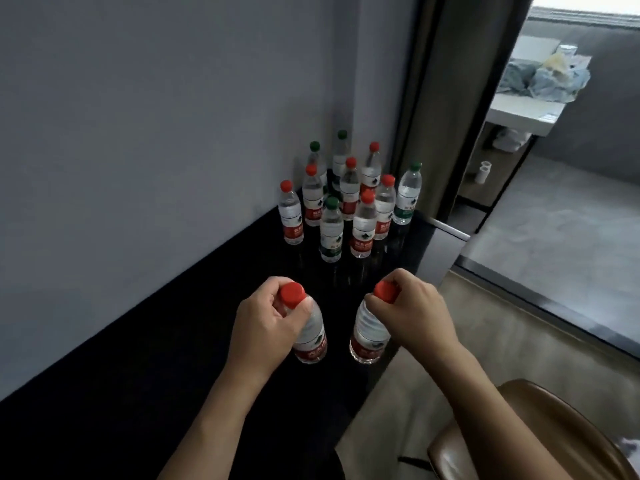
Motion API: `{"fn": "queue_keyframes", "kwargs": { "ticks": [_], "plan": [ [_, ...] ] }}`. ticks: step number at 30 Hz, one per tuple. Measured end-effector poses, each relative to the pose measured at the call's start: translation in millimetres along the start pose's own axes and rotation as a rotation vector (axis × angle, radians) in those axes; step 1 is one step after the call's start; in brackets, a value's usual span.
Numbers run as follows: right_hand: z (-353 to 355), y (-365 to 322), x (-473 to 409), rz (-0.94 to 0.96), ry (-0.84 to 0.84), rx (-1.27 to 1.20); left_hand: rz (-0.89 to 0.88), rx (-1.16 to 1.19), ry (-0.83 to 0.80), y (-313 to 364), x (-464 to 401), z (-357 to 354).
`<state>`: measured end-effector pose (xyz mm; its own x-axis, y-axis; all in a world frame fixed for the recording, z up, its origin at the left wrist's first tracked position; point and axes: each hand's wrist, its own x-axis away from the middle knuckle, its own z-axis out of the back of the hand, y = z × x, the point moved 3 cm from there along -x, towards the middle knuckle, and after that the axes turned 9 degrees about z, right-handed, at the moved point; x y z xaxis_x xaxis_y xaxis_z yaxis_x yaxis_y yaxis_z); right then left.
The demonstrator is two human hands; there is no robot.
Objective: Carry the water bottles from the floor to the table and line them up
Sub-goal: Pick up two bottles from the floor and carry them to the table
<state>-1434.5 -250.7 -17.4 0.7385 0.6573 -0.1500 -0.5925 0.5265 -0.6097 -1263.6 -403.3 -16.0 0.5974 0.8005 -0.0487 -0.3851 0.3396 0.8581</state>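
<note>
Left hand (268,318) pinches one bottle (310,336) under its cap, right hand (410,308) another (369,336), low centre over the table (138,393). Cluster (349,199) stands mid-frame. Risk: neck grips slip, or a swinging base topples the cluster.

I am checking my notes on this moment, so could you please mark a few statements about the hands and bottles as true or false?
1. Each hand holds a red-capped bottle: left hand, right hand. True.
2. Both held bottles have green caps. False: left bottle and right bottle have red caps.
3. All bottles standing on the black table have red caps. False: some are green, like one at the front.
4. A brown chair is at lower right. True.
</note>
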Motion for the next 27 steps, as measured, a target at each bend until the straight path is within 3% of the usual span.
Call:
{"fn": "queue_keyframes", "kwargs": {
  "ticks": [13,21,27],
  "plan": [
    [-86.6,-65.5,-172.1,0.179,-0.156,-0.04,0.159,-0.003,0.204,-55.5,-119.3,43.7],
    [-167.5,-76.5,-250.6,0.287,-0.371,0.014,0.333,-0.017,0.259,-94.5,-176.0,42.6],
    [-215.8,-69.5,-290.0,0.319,-0.44,-0.023,0.421,-0.087,0.25,-118.7,-220.7,25.3]
  ]
}}
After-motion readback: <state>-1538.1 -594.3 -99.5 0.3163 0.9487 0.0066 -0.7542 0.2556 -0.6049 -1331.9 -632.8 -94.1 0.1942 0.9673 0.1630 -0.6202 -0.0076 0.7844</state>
